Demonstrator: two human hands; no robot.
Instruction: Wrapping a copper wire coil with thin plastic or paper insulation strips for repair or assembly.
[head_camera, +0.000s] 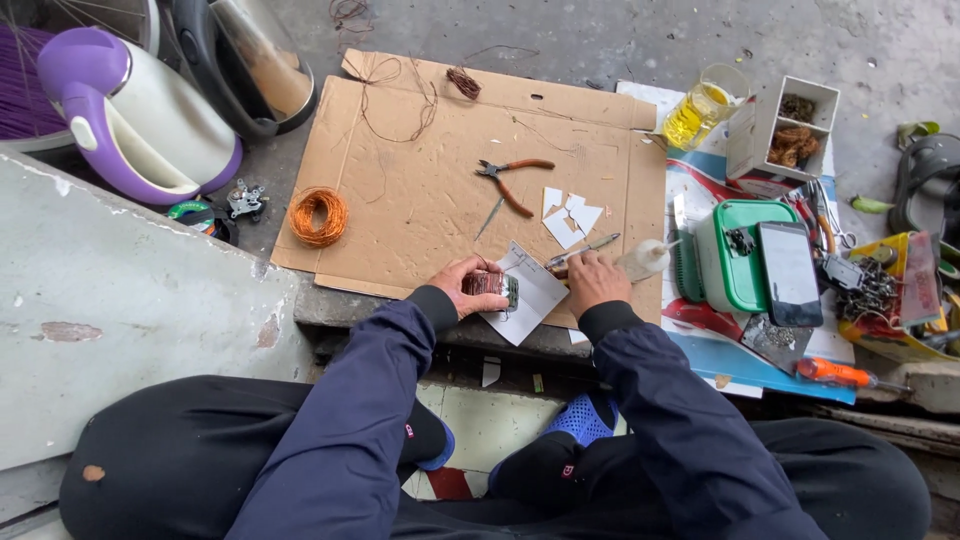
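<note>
On my left, my left hand (458, 287) wraps its fingers around a small wound coil (490, 285) at the cardboard sheet's (420, 200) near edge. Just right, white paper (535, 290) lies under it. My right hand (595, 282) pinches a thin tool (585, 250), its long axis running up-right. Pliers (510, 178) lie beyond.

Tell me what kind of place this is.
Probably an informal repair spot for small electrical appliances, set up on the ground. A flattened cardboard sheet serves as the bench, with pliers, a copper wire coil and a kettle close by.
</note>
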